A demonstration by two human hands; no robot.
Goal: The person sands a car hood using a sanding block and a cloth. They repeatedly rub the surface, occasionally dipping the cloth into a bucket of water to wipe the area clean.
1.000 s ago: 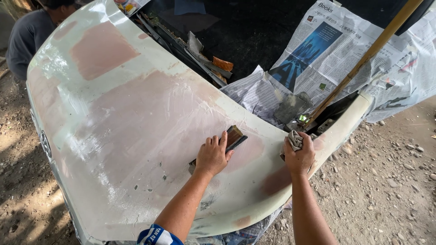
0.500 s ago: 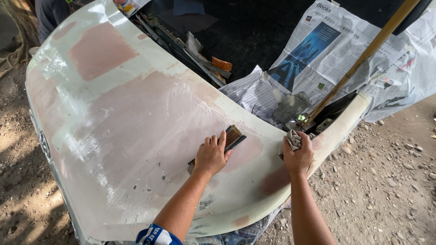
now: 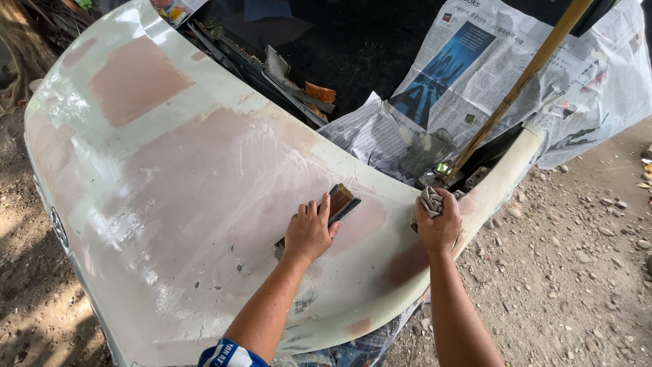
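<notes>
A pale car hood (image 3: 170, 204) with pink filler patches lies propped open below me. My left hand (image 3: 309, 231) presses a dark sanding block (image 3: 341, 202) flat on a pink patch near the hood's right side. At the hood's rear edge my right hand (image 3: 438, 224) is closed around a crumpled grey rag (image 3: 430, 199). Both forearms reach in from the bottom of the view.
A wooden stick (image 3: 516, 88) props the hood. Newspaper sheets (image 3: 475, 75) cover the engine bay and windshield area behind. Gravel ground (image 3: 584, 272) lies to the right, dirt to the left.
The view has shifted slightly; a person seen at the top left earlier is out of view. Both hands stay in nearly the same spots on the hood.
</notes>
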